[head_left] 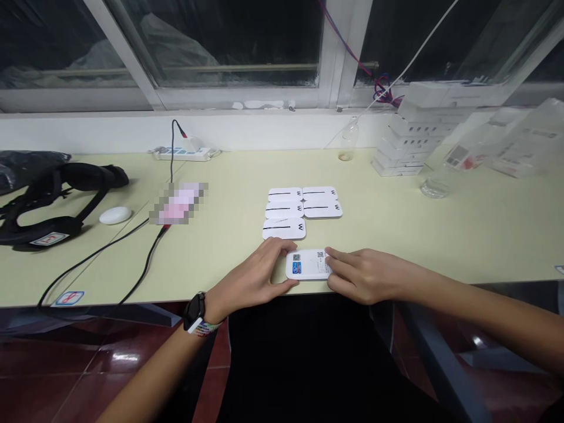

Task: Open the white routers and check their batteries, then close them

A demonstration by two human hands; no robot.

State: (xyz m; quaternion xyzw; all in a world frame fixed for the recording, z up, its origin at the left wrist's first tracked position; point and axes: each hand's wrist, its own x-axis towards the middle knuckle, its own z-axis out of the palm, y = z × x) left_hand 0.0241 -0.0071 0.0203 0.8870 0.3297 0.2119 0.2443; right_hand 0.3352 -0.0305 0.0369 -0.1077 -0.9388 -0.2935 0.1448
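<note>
Device: small white unit [307, 264], label side up, sitting at the bench [440, 235] front edge
Left hand [255, 279]: grip pinching its left end
Right hand [361, 275]: fingers pressing its right end
Behind: 5 white units [302, 209] in rows

A small workroom for packing or checking electronics, by the look of it. A long pale counter [440, 235] runs under dark windows [220, 41]. Far right stands a stack of white boxes [409, 141]; at the middle lie identical white devices [304, 210]. A power strip [185, 154] and cables [132, 258] lie to the left.
</note>
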